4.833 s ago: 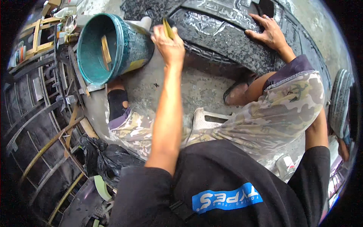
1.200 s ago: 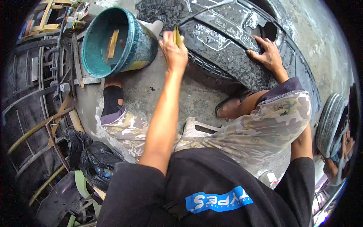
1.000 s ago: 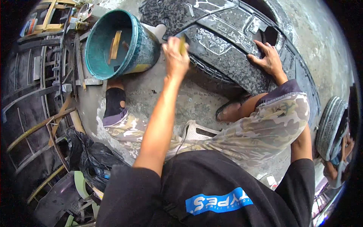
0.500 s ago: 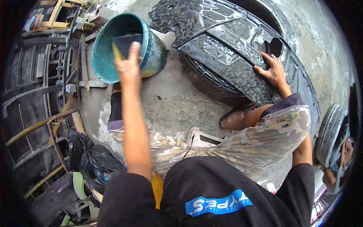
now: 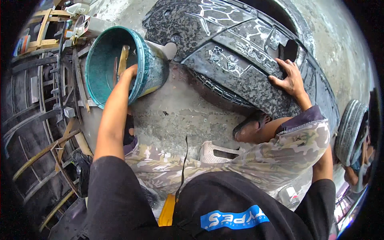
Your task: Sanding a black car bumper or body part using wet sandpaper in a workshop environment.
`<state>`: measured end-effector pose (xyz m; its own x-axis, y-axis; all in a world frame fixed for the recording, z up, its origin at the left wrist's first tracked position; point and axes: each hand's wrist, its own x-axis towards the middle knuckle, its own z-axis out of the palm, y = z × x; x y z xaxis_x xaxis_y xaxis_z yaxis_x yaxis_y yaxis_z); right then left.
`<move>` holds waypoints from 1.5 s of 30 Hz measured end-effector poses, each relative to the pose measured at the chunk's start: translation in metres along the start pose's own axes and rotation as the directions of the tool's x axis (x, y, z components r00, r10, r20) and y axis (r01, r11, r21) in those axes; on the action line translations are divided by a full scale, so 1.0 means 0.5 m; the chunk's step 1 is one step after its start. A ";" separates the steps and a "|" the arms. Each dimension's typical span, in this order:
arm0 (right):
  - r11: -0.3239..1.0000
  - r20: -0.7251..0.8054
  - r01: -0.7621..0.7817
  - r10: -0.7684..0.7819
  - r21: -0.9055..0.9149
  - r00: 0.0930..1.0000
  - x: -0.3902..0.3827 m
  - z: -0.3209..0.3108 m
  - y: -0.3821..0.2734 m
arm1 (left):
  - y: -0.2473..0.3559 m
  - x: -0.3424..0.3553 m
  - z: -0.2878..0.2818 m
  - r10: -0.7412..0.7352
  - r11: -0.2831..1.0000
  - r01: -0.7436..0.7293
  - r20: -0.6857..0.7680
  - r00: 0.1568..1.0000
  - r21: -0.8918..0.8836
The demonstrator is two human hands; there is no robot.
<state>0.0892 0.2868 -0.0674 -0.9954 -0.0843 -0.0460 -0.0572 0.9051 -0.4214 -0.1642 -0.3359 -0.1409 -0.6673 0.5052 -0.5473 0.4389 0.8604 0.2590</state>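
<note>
My left hand reaches into a teal bucket, its fingers hidden inside. Beside it in the bucket is a narrow yellowish-brown piece; I cannot make out whether the hand holds it. My right hand rests open on a black car bumper, thumb and fingers spread near a hole in it. The bumper's surface is mottled grey and black, with shiny wet patches. It curves across the floor in front of my legs.
Stacked dark frames and strips line the left side. Metal cans stand behind the bucket. A tyre is at the far right, with part of another person beside it. A pale plastic stool is between my legs on the concrete floor.
My left hand has gone down into the bucket; the dark sheet with a yellow edge it held is no longer visible as such. My right hand stays on the bumper.
</note>
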 end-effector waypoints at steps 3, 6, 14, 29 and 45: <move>1.000 -0.010 0.022 -0.022 -0.008 1.000 0.004 0.008 -0.005 | 0.047 -0.088 -0.070 -0.193 0.972 0.182 0.063 0.979 0.147; 0.999 -0.018 0.027 -0.027 0.028 0.999 0.012 -0.007 -0.021 | 0.164 -0.245 -0.200 -0.447 0.892 0.411 -0.240 0.862 -0.186; 1.000 -0.002 -0.003 0.003 0.017 1.000 0.052 0.021 -0.001 | 0.549 -0.228 -0.072 -0.017 0.872 -0.171 -0.378 0.926 -0.459; 1.000 -0.018 0.014 -0.014 0.009 1.000 0.075 0.031 -0.014 | 0.567 -0.130 -0.043 0.099 0.994 -0.103 0.086 0.991 0.044; 1.000 -0.005 -0.012 0.012 -0.022 1.000 0.069 0.035 0.000 | 0.671 -0.045 0.121 -0.099 0.930 -0.276 -0.887 0.450 -0.244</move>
<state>0.0564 0.2765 -0.0849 -0.9964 -0.0713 -0.0464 -0.0469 0.9150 -0.4007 0.0346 -0.0628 -0.0898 -0.8779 0.2019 0.4342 0.4455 0.6769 0.5860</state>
